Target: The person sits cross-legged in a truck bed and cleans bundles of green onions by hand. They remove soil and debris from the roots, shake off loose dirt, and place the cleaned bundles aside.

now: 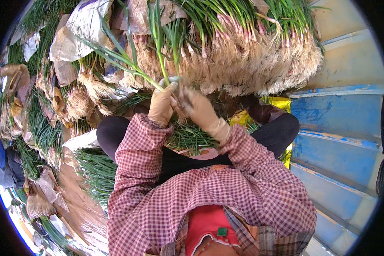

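Note:
My left hand [162, 102], in a pale glove, is closed around the lower stems of a few green garlic plants [134, 66]. Their long leaves fan up and to the left. Just to the right, my right hand [200, 109], also gloved, is blurred by motion. Its fingertips are close to the roots and base of another green garlic stalk [175, 38], but the smear hides how they are set. Pale roots hang between both hands. Beneath them, loose green leaves [192, 136] lie between my bent legs.
A thick row of green garlic with long pale roots [260, 59] lies ahead. More bundles [47, 123] and paper sacks [83, 32] cover the left side. Blue metal panels [337, 115] stand on the right, and a yellow bag [279, 102] lies by my right knee.

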`<state>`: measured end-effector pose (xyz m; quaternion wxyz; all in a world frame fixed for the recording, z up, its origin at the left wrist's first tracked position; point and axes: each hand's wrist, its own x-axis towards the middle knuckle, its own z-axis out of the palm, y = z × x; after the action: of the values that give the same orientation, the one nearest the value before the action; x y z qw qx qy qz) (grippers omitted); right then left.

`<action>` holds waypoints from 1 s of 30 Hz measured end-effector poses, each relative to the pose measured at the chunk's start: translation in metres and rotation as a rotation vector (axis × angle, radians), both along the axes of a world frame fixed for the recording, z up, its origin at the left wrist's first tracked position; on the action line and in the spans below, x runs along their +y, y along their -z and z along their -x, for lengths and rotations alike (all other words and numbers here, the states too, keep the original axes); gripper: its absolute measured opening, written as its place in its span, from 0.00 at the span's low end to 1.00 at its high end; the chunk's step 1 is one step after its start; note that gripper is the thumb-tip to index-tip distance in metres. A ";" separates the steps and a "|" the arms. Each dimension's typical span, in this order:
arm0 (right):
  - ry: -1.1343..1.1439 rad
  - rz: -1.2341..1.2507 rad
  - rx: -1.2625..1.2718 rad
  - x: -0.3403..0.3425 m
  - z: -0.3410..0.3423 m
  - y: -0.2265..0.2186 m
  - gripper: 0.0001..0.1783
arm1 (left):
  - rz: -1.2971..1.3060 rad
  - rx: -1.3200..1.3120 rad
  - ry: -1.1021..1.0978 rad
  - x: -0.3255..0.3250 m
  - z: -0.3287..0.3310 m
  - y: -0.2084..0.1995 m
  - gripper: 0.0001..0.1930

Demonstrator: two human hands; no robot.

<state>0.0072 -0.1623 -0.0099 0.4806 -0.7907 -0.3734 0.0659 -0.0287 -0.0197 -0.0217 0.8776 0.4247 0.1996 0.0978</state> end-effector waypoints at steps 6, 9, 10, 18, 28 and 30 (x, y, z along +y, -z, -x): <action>0.075 0.433 0.382 -0.059 -0.048 0.064 0.11 | 0.119 0.068 -0.034 -0.015 0.023 -0.032 0.08; 0.031 -0.029 0.635 -0.021 -0.040 0.014 0.12 | 0.046 0.196 0.070 -0.033 0.029 -0.020 0.05; 0.010 -0.162 0.721 -0.001 -0.042 0.010 0.12 | 0.034 0.196 0.113 -0.036 0.027 -0.013 0.05; 0.111 -0.858 1.637 0.031 -0.016 0.004 0.07 | 0.473 -0.041 0.067 -0.027 0.041 -0.027 0.12; 0.095 -1.180 1.813 0.028 -0.014 0.031 0.08 | 0.691 -0.269 0.140 -0.021 0.057 -0.019 0.07; 0.134 -1.690 2.067 0.020 -0.044 0.044 0.08 | 0.715 -0.463 0.245 -0.021 0.065 -0.015 0.08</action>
<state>0.0512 -0.1421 -0.0539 0.8819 0.1436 0.2727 0.3568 -0.0941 -0.0409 -0.0069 0.9960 0.0819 -0.0327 0.0105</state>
